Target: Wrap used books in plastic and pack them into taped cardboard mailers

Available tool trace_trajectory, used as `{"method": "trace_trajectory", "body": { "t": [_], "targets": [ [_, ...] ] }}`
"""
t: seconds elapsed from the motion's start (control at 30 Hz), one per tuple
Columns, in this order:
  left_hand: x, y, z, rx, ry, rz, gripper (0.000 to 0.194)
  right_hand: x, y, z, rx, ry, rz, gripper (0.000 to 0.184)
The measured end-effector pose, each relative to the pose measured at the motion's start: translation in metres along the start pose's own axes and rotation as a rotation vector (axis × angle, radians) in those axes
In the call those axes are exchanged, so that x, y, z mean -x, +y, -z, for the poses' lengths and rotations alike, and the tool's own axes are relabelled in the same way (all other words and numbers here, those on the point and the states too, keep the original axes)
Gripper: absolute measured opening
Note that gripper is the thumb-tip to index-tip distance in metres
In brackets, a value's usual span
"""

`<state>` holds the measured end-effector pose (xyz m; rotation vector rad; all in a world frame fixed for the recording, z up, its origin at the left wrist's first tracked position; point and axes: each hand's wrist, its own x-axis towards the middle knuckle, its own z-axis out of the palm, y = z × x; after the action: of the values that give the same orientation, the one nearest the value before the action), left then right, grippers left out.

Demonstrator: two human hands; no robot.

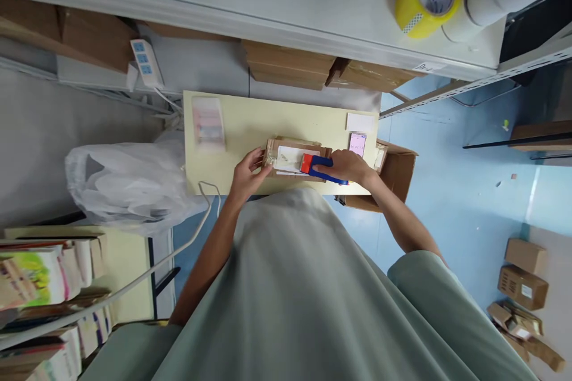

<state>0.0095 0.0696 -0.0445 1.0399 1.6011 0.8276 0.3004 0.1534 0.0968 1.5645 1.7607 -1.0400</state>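
Left hand (245, 177), fingers apart, is bracing a small brown cardboard box (301, 145).
Right hand (347, 165), fingers clamped, is holding a blue-and-red tool, seemingly for control.

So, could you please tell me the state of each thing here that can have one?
Labelled parcel: upper face closed, touched by both left hand and tool.
Blue-and-red hand tool: gripped in right hand.
Phone: screen lit.
Cardboard carton at right: open.
Plastic bag: bulging.
Yellow tape roll: core facing up.
Power strip: cable attached.
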Motion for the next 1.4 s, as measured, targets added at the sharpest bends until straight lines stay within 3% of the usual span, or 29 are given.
{"method": "trace_trajectory", "body": {
  "t": [0.1,0.23,0.5,0.6,0.73,0.9,1.17,1.4],
  "targets": [
    [0.003,0.009,-0.019,-0.088,0.167,0.057,0.051,-0.003,0.004,-0.005,0.013,0.027,0.017,0.058],
    [0.002,0.016,-0.037,-0.166,0.339,0.078,0.041,-0.001,0.006,-0.004,0.019,0.033,0.042,0.059],
    [0.003,0.017,-0.041,-0.196,0.41,0.032,0.034,0.022,0.01,0.015,-0.047,-0.032,0.176,0.053],
    [-0.001,0.021,-0.033,-0.247,0.442,0.023,0.033,0.038,0.028,0.022,-0.059,-0.047,0.162,0.06],
    [-0.009,0.025,-0.018,-0.342,0.521,0.051,0.032,0.055,0.069,0.029,-0.063,-0.062,0.068,0.068],
    [-0.011,0.024,-0.02,-0.344,0.487,0.058,0.032,0.045,0.103,0.023,-0.071,-0.06,0.051,0.065],
    [-0.016,0.015,-0.016,-0.305,0.479,0.063,0.035,0.001,0.091,-0.004,-0.069,-0.11,0.004,0.062],
    [-0.02,0.015,-0.014,-0.352,0.456,0.065,0.035,-0.002,0.064,-0.019,-0.01,-0.048,-0.049,0.059]
  ]
}}
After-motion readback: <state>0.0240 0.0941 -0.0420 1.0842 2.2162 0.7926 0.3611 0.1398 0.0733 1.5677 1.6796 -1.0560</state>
